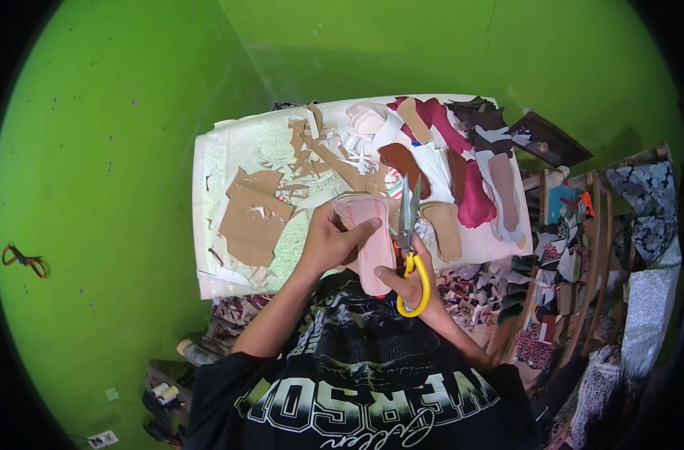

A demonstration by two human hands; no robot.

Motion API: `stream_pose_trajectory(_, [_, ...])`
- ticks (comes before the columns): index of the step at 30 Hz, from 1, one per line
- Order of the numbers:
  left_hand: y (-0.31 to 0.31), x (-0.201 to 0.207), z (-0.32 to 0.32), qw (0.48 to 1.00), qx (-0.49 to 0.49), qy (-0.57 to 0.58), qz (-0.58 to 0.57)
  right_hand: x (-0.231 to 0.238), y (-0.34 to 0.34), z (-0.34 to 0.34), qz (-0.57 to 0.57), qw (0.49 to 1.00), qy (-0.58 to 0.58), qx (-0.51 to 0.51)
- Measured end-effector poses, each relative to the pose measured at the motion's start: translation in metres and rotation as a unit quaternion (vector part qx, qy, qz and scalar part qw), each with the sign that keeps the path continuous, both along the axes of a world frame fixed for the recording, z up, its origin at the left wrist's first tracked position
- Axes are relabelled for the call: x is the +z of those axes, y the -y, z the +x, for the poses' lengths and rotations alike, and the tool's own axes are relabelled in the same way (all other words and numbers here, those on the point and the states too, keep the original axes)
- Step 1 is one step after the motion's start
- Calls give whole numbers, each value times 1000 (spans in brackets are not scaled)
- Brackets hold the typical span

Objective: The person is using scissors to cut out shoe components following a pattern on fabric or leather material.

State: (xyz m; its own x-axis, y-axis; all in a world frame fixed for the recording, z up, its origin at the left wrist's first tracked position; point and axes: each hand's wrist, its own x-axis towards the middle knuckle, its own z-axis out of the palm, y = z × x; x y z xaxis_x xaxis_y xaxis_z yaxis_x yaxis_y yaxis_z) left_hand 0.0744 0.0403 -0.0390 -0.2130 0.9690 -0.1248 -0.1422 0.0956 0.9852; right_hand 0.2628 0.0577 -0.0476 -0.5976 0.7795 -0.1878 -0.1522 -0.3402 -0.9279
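Note:
My left hand (333,238) is closed around a stack of pale pink insoles (372,264), its thumb lying across the top one. Red print shows on that upper face. Scissors with yellow handles (423,294) hang in my right hand (406,282), blades pointing away from me and slightly apart. The right thumb also presses on the heel end of the stack, so this hand touches both. Just beyond the blades lie brown sole-shaped pieces (406,166). To the right of the scissors rests a tan insole piece (442,229).
A white-covered table (214,196) carries a large brown cardboard-like sheet (253,222), thin offcuts (330,161) and dark red pieces (475,196). Green walls (132,150) stand behind and at left. Fabric scraps fill the wooden rack (598,247) at right.

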Motion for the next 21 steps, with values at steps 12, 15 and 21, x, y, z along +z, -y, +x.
stream_pose_trajectory(12, [19,8,-11,997,72,-15,-18,-7,-9,8,156,941,64,-294])
stream_pose_trajectory(15, [21,13,-11,999,48,7,-23,-12,-12,12,182,933,89,-299])
stream_pose_trajectory(21, [22,16,-15,997,-34,20,-72,-2,-19,13,163,933,55,-317])
